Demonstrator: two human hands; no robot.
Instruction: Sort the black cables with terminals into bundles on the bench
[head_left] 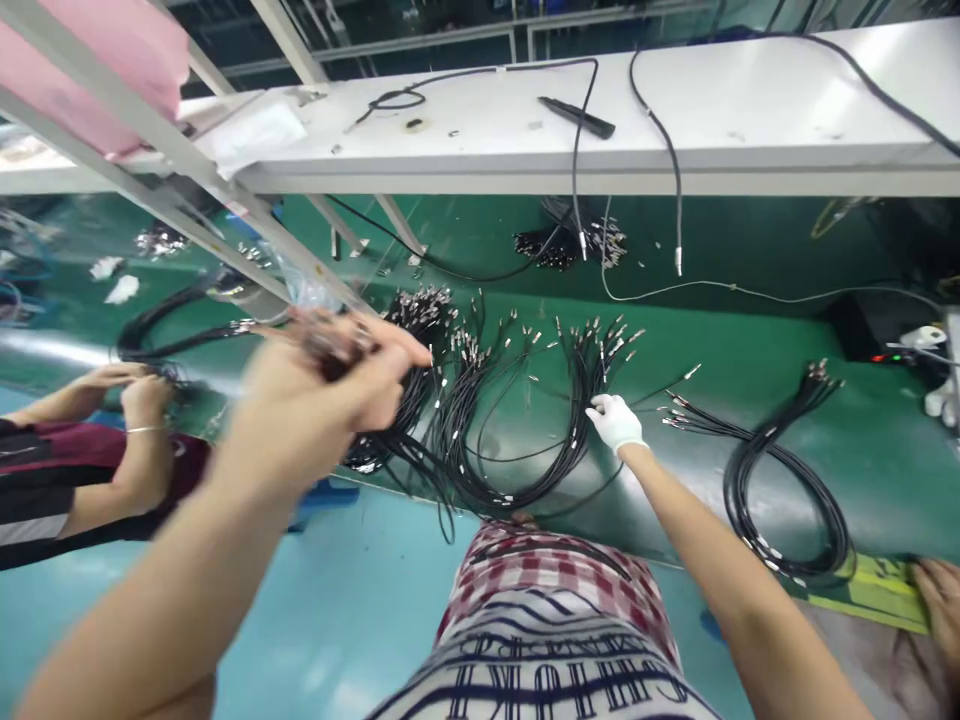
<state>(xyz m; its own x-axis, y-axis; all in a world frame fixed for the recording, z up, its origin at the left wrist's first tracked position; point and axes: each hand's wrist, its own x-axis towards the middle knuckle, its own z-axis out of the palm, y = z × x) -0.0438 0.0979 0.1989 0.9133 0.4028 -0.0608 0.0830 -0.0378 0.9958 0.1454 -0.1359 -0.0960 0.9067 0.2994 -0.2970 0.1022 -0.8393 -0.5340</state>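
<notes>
My left hand (pixel 330 395) is bare, raised and blurred by motion. It is shut on a bunch of black cables (pixel 390 440) near their metal connector ends, and the cables trail down to the green table (pixel 750 340). My right hand (pixel 615 420) wears a white glove and rests low on the table. Its fingers are curled on a looped bundle of black cables (pixel 525 420) with silver tips fanned out above it.
Another coiled cable bundle (pixel 787 500) lies at the right. At the left a co-worker's hands (pixel 127 390) handle a cable loop. Another person's hand (pixel 937 600) shows at the bottom right. A white shelf (pixel 750 110) with cables and a black pen (pixel 577 118) spans the top.
</notes>
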